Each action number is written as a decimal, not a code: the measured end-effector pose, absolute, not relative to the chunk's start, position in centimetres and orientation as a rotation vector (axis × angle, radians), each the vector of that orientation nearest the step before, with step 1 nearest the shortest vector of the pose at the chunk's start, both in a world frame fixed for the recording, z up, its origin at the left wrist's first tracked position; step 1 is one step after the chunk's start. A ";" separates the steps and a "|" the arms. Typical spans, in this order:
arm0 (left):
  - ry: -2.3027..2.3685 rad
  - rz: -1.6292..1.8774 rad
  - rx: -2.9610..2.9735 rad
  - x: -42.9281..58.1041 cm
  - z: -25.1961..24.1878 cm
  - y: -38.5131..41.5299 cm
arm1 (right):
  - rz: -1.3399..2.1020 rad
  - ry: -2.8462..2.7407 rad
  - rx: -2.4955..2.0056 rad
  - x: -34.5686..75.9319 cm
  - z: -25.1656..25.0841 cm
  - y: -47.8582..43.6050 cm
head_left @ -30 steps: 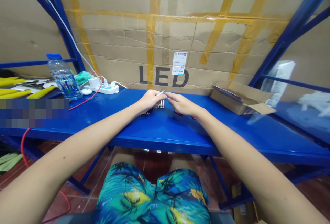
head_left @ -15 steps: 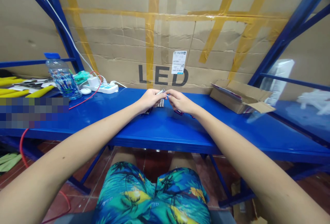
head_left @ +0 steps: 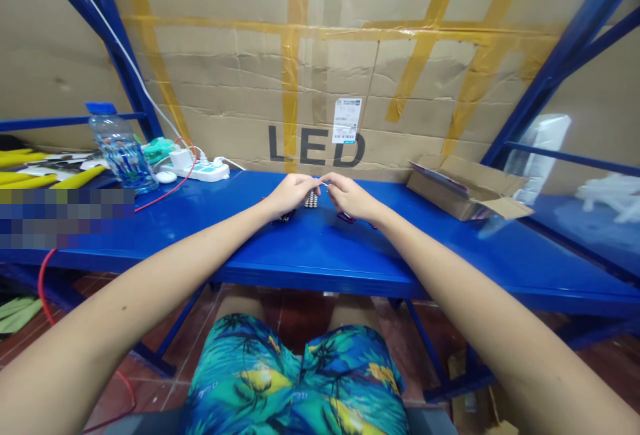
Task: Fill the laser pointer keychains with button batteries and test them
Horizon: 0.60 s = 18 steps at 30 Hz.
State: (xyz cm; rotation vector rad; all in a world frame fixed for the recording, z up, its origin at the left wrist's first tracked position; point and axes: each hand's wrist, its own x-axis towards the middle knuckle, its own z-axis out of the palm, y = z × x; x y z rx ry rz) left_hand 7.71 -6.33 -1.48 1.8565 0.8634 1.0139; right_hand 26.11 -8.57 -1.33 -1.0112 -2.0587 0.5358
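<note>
My left hand [head_left: 291, 193] and my right hand [head_left: 349, 196] meet fingertip to fingertip just above the blue table [head_left: 300, 248]. Both are closed in a pinch. A tiny shiny piece [head_left: 325, 184] shows at the right fingertips, too small to name. What the left fingers pinch is hidden. Between and below the hands sits a block of small silvery metal pieces [head_left: 311, 201] in rows. A dark object [head_left: 283, 217] lies partly under my left hand. Below my right hand is a dark red-purple object [head_left: 345, 217], mostly covered.
To the right stands an opened cardboard box [head_left: 440, 193]. At the left are a plastic bottle [head_left: 123, 155] with a blue cap, a white power strip [head_left: 210, 171] with plugs, a red cable [head_left: 170, 193] and yellow-handled tools [head_left: 83, 177]. A large cardboard sheet [head_left: 225, 88] backs the table.
A light, slim silvery thing seen on top of my left fingers earlier no longer shows there. The left fingers have turned slightly downward. My right hand has barely moved.
</note>
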 end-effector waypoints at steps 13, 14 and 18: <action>0.936 1.223 2.507 7.2 -2.2 -6.8 | 0.238 -2.183 -1.182 26.1 -1.9 -7.8; 0.920 1.218 2.533 7.2 -2.2 -6.8 | 0.230 -2.186 -1.197 26.0 -1.8 -7.9; 0.910 1.208 2.600 7.2 -2.4 -6.7 | 0.191 -2.222 -1.222 25.8 -1.7 -8.3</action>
